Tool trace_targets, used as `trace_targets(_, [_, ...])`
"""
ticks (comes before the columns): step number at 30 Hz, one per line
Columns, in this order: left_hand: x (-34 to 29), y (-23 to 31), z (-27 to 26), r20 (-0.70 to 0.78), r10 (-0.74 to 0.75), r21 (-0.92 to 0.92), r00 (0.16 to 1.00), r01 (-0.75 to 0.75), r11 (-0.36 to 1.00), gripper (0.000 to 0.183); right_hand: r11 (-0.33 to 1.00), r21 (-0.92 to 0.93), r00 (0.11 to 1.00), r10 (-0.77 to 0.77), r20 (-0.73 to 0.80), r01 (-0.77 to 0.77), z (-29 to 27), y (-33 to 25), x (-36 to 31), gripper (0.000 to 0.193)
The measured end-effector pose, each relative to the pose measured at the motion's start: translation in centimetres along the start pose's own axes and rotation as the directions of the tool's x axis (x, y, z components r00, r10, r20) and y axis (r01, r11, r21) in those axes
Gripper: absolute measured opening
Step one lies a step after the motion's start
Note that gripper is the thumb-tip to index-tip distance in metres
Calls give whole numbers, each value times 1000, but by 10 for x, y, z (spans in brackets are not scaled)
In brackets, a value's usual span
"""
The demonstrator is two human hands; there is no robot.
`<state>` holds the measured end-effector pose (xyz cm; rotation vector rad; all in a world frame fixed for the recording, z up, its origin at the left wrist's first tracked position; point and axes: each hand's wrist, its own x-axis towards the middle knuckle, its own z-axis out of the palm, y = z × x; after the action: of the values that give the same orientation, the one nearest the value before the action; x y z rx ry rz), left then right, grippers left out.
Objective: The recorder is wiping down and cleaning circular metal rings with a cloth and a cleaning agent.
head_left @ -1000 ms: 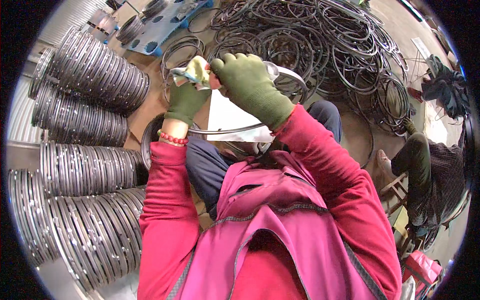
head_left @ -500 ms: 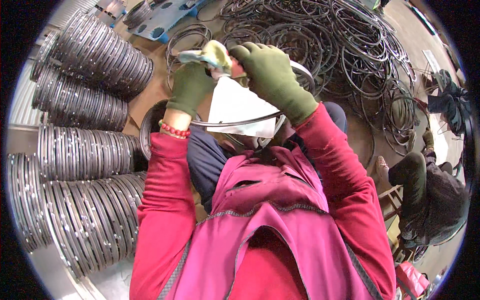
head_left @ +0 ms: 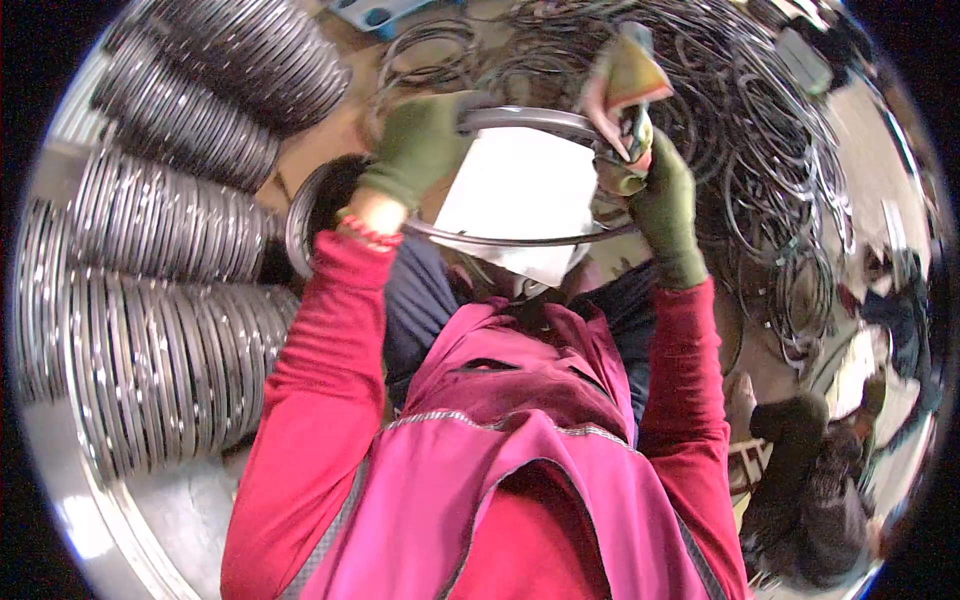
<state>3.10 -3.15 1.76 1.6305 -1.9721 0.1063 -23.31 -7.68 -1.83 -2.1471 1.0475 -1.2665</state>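
In front of my lap I hold up a thin dark ring (head_left: 540, 117), tilted, with its near edge crossing low over a white sheet (head_left: 515, 195). My left hand (head_left: 422, 145), in an olive-green glove, is closed around the ring's left side; motion blurs its fingers. At the right side my right hand (head_left: 668, 205), gloved the same way, grips a crumpled multicoloured cloth (head_left: 628, 85) against the ring. The cloth's loose end sticks up above that hand and partly hides its fingers. The sheet lies below the ring, over my knees.
Tall stacks of similar dark rings (head_left: 180, 370) stand to my left. A large tangled heap of loose rings (head_left: 770, 170) covers the floor ahead and right. Part of a blue pallet (head_left: 375, 15) shows at the far edge. Another person (head_left: 810, 470) sits at the right.
My right hand has moved right and down with the cloth, away from my left hand. My left hand has shifted slightly right. The view has swung, and the surroundings have shifted.
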Motion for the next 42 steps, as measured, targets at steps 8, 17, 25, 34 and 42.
trace_targets(8, [1,-31,-1,118,-142,58,983,136,989,28,419,732,838,366,405,-537,6,80,-37,34])
trace_targets(17, [7,-37,10,101,-62,-74,993,70,995,31,364,784,809,518,279,-503,80,201,-143,33])
trace_targets(25, [-3,-4,3,73,39,-108,997,-31,994,28,71,849,717,576,394,-524,46,161,-137,39])
trace_targets(34, [-17,-42,-11,147,-301,-472,942,334,816,26,462,740,764,637,107,-489,-20,68,-84,21])
trace_targets(42, [-43,-64,-3,21,-319,-618,947,263,741,48,641,708,917,398,24,-296,-53,74,-70,21])
